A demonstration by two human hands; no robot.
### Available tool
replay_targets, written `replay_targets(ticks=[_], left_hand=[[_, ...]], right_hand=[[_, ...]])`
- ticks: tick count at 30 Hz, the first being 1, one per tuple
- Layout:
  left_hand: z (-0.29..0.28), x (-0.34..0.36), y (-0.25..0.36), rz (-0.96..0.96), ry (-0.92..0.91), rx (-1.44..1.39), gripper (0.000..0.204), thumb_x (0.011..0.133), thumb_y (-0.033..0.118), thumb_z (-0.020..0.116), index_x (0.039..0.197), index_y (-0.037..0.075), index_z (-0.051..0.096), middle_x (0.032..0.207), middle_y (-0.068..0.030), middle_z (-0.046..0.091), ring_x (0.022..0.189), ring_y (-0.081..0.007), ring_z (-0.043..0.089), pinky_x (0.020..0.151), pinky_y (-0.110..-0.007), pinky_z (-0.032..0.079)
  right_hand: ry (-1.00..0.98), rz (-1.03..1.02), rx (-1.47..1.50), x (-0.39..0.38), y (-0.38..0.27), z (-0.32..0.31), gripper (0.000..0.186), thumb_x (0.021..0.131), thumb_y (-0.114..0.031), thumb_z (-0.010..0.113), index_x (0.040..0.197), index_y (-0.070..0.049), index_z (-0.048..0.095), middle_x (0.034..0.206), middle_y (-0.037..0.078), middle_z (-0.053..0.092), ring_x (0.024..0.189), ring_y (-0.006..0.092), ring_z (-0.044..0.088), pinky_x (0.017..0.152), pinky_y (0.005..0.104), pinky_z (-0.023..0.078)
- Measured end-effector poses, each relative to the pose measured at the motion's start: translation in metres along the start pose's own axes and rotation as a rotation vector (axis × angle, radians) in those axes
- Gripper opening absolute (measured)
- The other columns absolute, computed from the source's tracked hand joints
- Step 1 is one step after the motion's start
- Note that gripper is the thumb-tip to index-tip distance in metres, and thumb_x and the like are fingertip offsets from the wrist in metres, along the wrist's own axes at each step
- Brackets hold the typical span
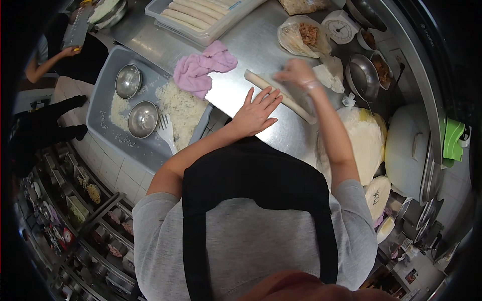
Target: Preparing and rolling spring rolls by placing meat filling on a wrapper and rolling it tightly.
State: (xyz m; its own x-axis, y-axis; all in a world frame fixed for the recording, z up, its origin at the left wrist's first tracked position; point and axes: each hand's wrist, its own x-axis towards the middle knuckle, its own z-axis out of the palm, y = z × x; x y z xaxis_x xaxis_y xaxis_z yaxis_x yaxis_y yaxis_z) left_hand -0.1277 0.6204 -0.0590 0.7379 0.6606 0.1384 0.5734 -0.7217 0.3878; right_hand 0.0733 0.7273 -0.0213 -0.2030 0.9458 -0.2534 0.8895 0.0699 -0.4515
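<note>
A long pale roll (300,110) lies diagonally on the steel worktop (226,108). My left hand (256,114) rests on it with fingers stretched out and apart. Above the roll, to the right, is my right hand (299,75), in what looks like a clear glove; motion blurs its curled fingers, so I cannot tell whether they hold anything. A pink cloth (196,72) lies to the left of the roll. A bag of shredded filling (306,36) and a white scale (339,26) stand beyond my right hand.
At left, a grey tub (98,98) holds grated white food, metal bowls and a slotted utensil. A container of rolls (196,15) is at back. Stacked wrappers (356,145), pans (361,75) and a lidded pot (405,150) crowd the right. A co-worker's hand (70,51) holds a grater-like tool.
</note>
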Motion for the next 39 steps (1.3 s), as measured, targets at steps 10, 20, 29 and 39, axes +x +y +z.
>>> replay_targets(ticks=[10, 20, 29, 39], left_hand=[[0.002, -0.004, -0.002, 0.023, 0.104, 0.031, 0.061, 0.087, 0.041, 0.053, 0.135, 0.008, 0.038, 0.143, -0.0091, 0.032, 0.134, -0.0263, 0.025, 0.103, -0.059, 0.022], [0.002, -0.004, -0.002, 0.033, 0.07, -0.013, 0.062, 0.088, 0.041, 0.051, 0.137, 0.008, 0.035, 0.145, -0.0078, 0.028, 0.136, -0.0261, 0.021, 0.104, -0.059, 0.02], [-0.001, -0.001, -0.003, 0.031, 0.029, -0.007, 0.065, 0.086, 0.038, 0.053, 0.14, 0.008, 0.031, 0.146, -0.0092, 0.026, 0.136, -0.0284, 0.021, 0.103, -0.061, 0.019], [-0.003, 0.002, -0.002, 0.043, 0.026, 0.028, 0.067, 0.086, 0.04, 0.054, 0.139, 0.007, 0.032, 0.146, -0.0101, 0.027, 0.135, -0.0295, 0.023, 0.102, -0.063, 0.02]], right_hand=[[-0.198, 0.004, -0.161, 0.024, -0.021, 0.013, 0.05, 0.064, -0.045, 0.072, 0.077, 0.003, 0.066, 0.082, 0.024, 0.063, 0.079, 0.0378, 0.062, 0.072, 0.0421, 0.047], [-0.182, 0.127, -0.17, -0.058, 0.052, -0.005, 0.05, 0.062, -0.046, 0.073, 0.065, 0.003, 0.063, 0.061, 0.02, 0.057, 0.057, 0.0288, 0.058, 0.056, 0.0393, 0.042], [-0.039, 0.24, -0.104, -0.092, 0.066, 0.005, 0.053, 0.061, -0.047, 0.072, 0.067, 0.005, 0.064, 0.064, 0.023, 0.059, 0.061, 0.0334, 0.059, 0.058, 0.0396, 0.044], [0.099, 0.256, -0.059, -0.042, 0.04, 0.007, 0.054, 0.063, -0.048, 0.071, 0.073, 0.005, 0.065, 0.072, 0.026, 0.061, 0.066, 0.0357, 0.061, 0.063, 0.0411, 0.046]])
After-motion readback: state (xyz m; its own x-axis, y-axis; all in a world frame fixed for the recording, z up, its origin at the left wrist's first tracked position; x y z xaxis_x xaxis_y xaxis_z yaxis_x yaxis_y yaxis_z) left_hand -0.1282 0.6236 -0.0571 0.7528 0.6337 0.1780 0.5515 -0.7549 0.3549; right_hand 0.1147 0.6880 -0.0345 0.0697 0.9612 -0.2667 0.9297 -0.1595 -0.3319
